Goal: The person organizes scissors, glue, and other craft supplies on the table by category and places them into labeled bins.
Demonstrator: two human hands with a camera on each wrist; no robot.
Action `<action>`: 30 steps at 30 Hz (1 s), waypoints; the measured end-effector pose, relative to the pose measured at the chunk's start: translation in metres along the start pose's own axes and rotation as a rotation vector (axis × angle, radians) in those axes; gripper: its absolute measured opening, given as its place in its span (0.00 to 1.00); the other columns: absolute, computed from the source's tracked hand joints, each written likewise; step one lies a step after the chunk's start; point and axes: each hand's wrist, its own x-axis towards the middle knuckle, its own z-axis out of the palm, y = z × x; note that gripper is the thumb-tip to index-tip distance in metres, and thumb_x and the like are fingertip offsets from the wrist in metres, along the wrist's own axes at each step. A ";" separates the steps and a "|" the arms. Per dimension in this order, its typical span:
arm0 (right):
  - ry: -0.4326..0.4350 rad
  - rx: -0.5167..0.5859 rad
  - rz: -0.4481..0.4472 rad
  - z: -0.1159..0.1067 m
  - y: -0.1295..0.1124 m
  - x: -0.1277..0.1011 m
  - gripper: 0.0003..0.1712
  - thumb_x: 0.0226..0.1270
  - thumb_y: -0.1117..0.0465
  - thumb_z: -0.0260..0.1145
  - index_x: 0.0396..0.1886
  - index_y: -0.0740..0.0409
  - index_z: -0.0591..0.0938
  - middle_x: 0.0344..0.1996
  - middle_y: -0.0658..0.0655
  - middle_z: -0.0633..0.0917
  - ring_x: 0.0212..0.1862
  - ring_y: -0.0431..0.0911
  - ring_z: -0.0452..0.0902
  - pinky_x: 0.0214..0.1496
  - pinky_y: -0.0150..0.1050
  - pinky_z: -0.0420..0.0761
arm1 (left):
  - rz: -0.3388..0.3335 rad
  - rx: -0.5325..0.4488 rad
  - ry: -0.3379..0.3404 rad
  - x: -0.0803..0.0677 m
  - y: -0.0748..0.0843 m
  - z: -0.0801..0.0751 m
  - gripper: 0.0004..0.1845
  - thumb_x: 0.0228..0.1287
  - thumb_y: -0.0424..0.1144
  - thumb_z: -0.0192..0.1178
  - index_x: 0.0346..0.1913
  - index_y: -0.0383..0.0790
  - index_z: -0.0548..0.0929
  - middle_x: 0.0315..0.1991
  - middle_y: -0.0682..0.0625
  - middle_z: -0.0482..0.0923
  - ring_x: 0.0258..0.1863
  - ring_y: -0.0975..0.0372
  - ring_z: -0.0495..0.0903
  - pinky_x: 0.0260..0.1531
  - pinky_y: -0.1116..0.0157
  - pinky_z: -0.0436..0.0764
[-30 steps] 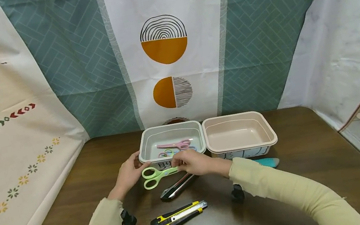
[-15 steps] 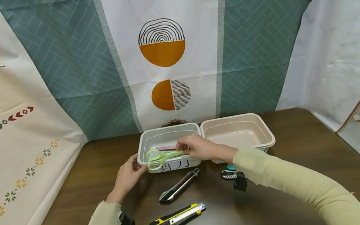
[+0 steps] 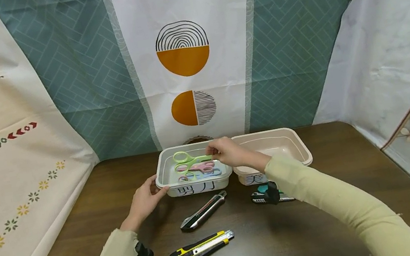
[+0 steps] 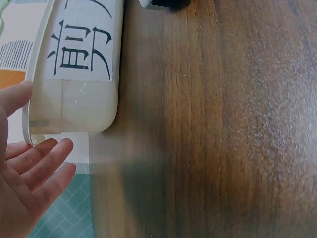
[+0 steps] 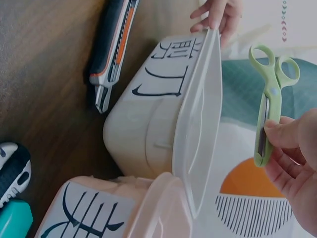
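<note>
Pinching light green plastic scissors [image 3: 187, 158] by the blade end, right hand [image 3: 230, 153] holds them over the pale grey plastic tub [image 3: 161, 178]. Light, stiff; blades probably closed. Left hand [image 3: 144, 201], fingers relaxed and straight, steadies the tub's corner.

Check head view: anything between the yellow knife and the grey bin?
Yes: a black knife lies on the table between the yellow knife and the grey bin, seen in the head view.

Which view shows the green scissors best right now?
The right wrist view: the green scissors appear large, blade end pinched by the right hand. The head view shows them small over the grey bin. The left wrist view misses them.
</note>
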 end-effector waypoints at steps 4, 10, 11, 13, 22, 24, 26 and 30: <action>0.013 -0.005 0.008 0.000 0.005 0.003 0.08 0.54 0.76 0.62 0.33 0.65 0.80 0.29 0.58 0.83 0.32 0.46 0.78 0.36 0.33 0.77 | -0.002 0.002 0.000 0.000 0.000 0.000 0.32 0.58 0.45 0.61 0.60 0.29 0.66 0.48 0.37 0.76 0.42 0.52 0.79 0.38 0.56 0.77; 0.008 0.011 0.045 0.003 0.010 0.008 0.08 0.55 0.77 0.60 0.34 0.66 0.80 0.30 0.59 0.83 0.33 0.47 0.79 0.37 0.34 0.77 | 0.000 0.008 0.001 0.000 0.000 0.000 0.32 0.58 0.45 0.61 0.60 0.29 0.66 0.48 0.37 0.76 0.42 0.52 0.79 0.39 0.56 0.76; 0.010 0.011 0.050 0.004 0.011 0.009 0.08 0.55 0.77 0.60 0.34 0.66 0.80 0.30 0.59 0.83 0.33 0.47 0.79 0.37 0.34 0.77 | 0.001 0.006 -0.001 0.000 0.000 0.000 0.32 0.58 0.45 0.61 0.60 0.29 0.66 0.48 0.37 0.76 0.42 0.51 0.78 0.39 0.55 0.76; 0.011 0.007 0.059 0.006 0.013 0.011 0.08 0.55 0.77 0.60 0.34 0.66 0.80 0.30 0.59 0.83 0.33 0.47 0.79 0.37 0.34 0.77 | 0.003 0.002 -0.003 -0.001 0.000 0.000 0.32 0.58 0.45 0.61 0.60 0.28 0.66 0.48 0.36 0.76 0.43 0.51 0.78 0.39 0.55 0.76; 0.012 0.015 0.074 0.015 0.017 0.015 0.08 0.55 0.77 0.60 0.34 0.65 0.80 0.31 0.59 0.83 0.35 0.48 0.78 0.39 0.35 0.77 | 0.000 0.013 0.001 -0.001 0.000 -0.001 0.32 0.58 0.45 0.61 0.60 0.29 0.66 0.46 0.38 0.77 0.41 0.52 0.79 0.38 0.56 0.77; 0.010 0.013 0.091 0.018 0.018 0.015 0.08 0.55 0.76 0.59 0.34 0.65 0.80 0.31 0.58 0.82 0.35 0.47 0.78 0.39 0.35 0.77 | 0.001 0.019 0.001 -0.001 0.000 -0.001 0.32 0.58 0.45 0.61 0.60 0.29 0.66 0.45 0.38 0.77 0.40 0.52 0.79 0.37 0.56 0.76; 0.009 0.003 0.102 0.020 0.019 0.016 0.08 0.55 0.76 0.60 0.34 0.64 0.80 0.31 0.58 0.82 0.35 0.47 0.78 0.39 0.34 0.76 | 0.002 0.023 0.003 -0.001 0.001 -0.001 0.32 0.58 0.44 0.61 0.60 0.29 0.66 0.45 0.38 0.78 0.40 0.52 0.79 0.38 0.56 0.76; 0.012 -0.011 0.114 0.025 0.020 0.016 0.08 0.55 0.75 0.60 0.34 0.64 0.80 0.30 0.57 0.82 0.35 0.46 0.78 0.39 0.34 0.76 | 0.003 0.028 0.004 -0.002 0.003 -0.001 0.32 0.58 0.43 0.61 0.60 0.29 0.66 0.46 0.38 0.77 0.40 0.51 0.79 0.38 0.54 0.76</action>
